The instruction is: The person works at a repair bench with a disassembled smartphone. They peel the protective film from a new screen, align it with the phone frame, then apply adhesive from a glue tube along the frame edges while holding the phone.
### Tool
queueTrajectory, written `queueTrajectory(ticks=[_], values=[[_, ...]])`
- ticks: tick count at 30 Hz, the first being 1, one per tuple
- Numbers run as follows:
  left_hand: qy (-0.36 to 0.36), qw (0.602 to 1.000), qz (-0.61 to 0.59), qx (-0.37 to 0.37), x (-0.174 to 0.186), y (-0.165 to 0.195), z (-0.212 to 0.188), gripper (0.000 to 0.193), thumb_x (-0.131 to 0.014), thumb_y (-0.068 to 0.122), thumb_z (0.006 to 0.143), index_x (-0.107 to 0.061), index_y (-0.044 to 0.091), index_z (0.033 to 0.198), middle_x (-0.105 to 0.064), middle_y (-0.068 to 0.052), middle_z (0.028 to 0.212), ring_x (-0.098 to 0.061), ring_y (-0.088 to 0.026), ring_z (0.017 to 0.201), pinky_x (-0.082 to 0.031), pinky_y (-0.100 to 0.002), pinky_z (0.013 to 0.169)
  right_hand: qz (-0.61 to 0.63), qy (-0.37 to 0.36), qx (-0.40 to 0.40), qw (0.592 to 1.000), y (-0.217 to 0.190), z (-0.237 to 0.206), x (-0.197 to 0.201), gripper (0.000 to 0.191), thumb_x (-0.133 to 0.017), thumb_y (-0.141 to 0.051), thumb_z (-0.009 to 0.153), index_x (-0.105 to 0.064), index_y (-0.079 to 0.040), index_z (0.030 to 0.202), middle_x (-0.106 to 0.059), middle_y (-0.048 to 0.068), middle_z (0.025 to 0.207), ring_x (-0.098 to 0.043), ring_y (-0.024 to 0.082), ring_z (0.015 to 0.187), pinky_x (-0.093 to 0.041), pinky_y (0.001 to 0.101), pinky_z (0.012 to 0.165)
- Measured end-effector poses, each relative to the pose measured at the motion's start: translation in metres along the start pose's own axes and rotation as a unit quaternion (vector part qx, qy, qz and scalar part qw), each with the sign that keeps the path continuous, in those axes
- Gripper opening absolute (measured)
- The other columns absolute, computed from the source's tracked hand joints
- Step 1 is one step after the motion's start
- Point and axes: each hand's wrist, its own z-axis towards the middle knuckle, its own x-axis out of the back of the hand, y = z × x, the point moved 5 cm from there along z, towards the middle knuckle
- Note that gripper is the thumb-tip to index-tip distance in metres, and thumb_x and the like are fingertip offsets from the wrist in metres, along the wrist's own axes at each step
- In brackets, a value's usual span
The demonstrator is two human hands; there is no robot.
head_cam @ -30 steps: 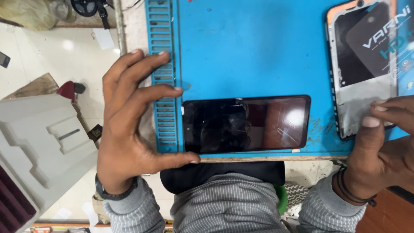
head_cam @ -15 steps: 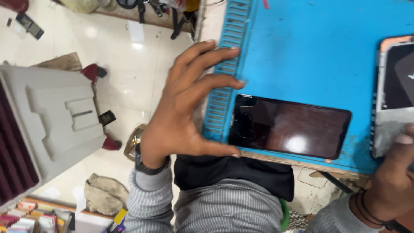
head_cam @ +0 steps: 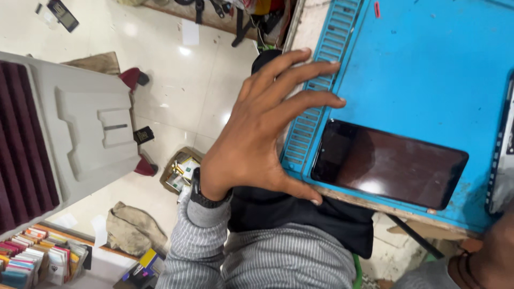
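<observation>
A black phone screen (head_cam: 388, 163) lies face up near the front edge of a blue work mat (head_cam: 428, 69). My left hand (head_cam: 262, 134) hovers spread over the mat's ribbed left strip, fingers apart, thumb at the bench edge just left of the screen, holding nothing. Only the wrist of my right hand (head_cam: 490, 259) shows at the bottom right corner; its fingers are out of frame. The edge of a second phone part (head_cam: 500, 155) shows at the right border.
A grey plastic cooler (head_cam: 59, 139) stands on the tiled floor to the left. A crumpled cloth (head_cam: 131, 230), a small open box (head_cam: 179, 171) and stacked coloured boxes (head_cam: 37, 257) lie on the floor. Tools and cables (head_cam: 235, 13) sit beyond the bench.
The view has swung left and down, so more floor and the cooler show. My left hand stayed spread at the screen's left end. My right hand has slid almost out of frame.
</observation>
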Motion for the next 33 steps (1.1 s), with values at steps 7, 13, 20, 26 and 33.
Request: queueTrajectory(ticks=[7,13,20,26,33], values=[[0.001,1.0,0.005,-0.008,0.0,-0.002,0.0,0.102,-0.087,0.08,0.056,-0.061,0.025,0.138,-0.043,-0.001,0.162,-0.029,-0.034,0.158,-0.03,-0.057,0.127,-0.006,-0.008,0.006,1.0,0.005,0.0,0.001,0.02,-0.04,-0.004,0.119,-0.053,0.006,0.108,-0.055,0.012,0.099,-0.052,0.018,0.085,-0.042,0.0293,0.08],[0.003,1.0,0.008,-0.01,-0.002,-0.001,0.002,0.103,-0.088,0.079,0.053,-0.062,0.026,0.138,-0.044,-0.001,0.163,-0.029,-0.035,0.159,-0.03,-0.06,0.128,-0.009,-0.012,0.008,1.0,0.013,-0.001,0.001,0.023,-0.037,-0.005,0.119,-0.053,0.006,0.106,-0.054,0.011,0.095,-0.05,0.017,0.081,-0.041,0.0305,0.076],[0.006,1.0,-0.001,-0.003,-0.001,-0.002,-0.001,0.102,-0.089,0.077,0.055,-0.062,0.027,0.139,-0.044,0.0,0.164,-0.029,-0.033,0.157,-0.032,-0.056,0.125,-0.014,-0.022,0.016,1.0,0.033,-0.004,-0.001,0.027,-0.034,-0.006,0.12,-0.051,0.006,0.103,-0.052,0.01,0.089,-0.048,0.016,0.075,-0.04,0.0319,0.07],[0.004,1.0,-0.001,-0.004,-0.002,-0.001,-0.002,0.101,-0.09,0.076,0.054,-0.062,0.027,0.138,-0.044,0.0,0.164,-0.029,-0.035,0.162,-0.03,-0.06,0.131,-0.028,-0.057,0.021,0.998,0.04,0.002,0.002,0.031,-0.031,-0.007,0.12,-0.05,0.006,0.101,-0.051,0.009,0.085,-0.047,0.016,0.07,-0.04,0.0331,0.066],[0.009,1.0,-0.006,-0.017,-0.002,0.001,0.001,0.102,-0.09,0.078,0.053,-0.063,0.027,0.137,-0.044,0.0,0.163,-0.028,-0.035,0.157,-0.03,-0.059,0.126,-0.033,0.002,0.036,0.999,-0.01,0.009,0.01,0.022,-0.039,-0.002,0.123,-0.058,0.01,0.122,-0.061,0.014,0.104,-0.057,0.02,0.09,-0.047,0.0325,0.081]])
